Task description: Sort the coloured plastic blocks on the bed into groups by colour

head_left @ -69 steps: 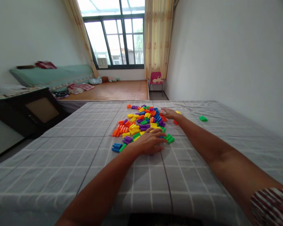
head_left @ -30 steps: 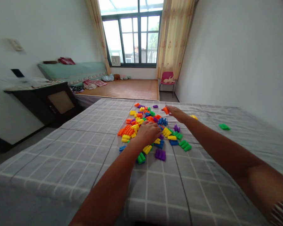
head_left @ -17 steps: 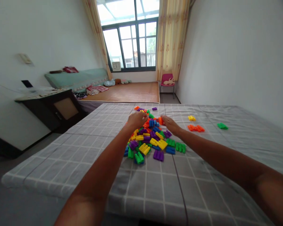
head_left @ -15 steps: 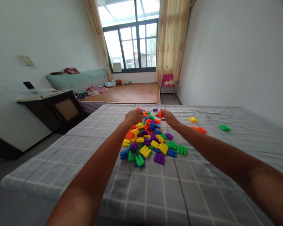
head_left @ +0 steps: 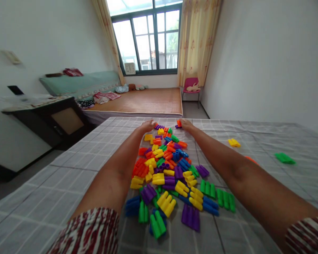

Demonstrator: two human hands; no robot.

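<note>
A long heap of plastic building blocks point(head_left: 159, 153) in orange, yellow, green, blue and purple runs away from me down the bed-like surface. My left hand point(head_left: 147, 126) is at the far left end of the heap, its fingers stretched toward an orange block and touching or close to the purple block point(head_left: 160, 127) beside it. Opposite, my right hand point(head_left: 187, 125) has its fingers closed on an orange block point(head_left: 178, 122). Just below that block lies a purple block point(head_left: 178, 126). Some of the fingers on both hands are hidden.
A grey checked cloth point(head_left: 82, 169) covers the surface. Off to the right lie a yellow block point(head_left: 234, 143), a green block point(head_left: 284, 158) and an orange one point(head_left: 251, 160) partly behind my forearm. Beyond stand a bed point(head_left: 148, 100), a pink chair point(head_left: 190, 84) and a dark cabinet point(head_left: 55, 116).
Both hands have reached farther forward to the far end of the heap. The right hand still has the orange block, now over the purple one. My view has moved closer to the heap.
</note>
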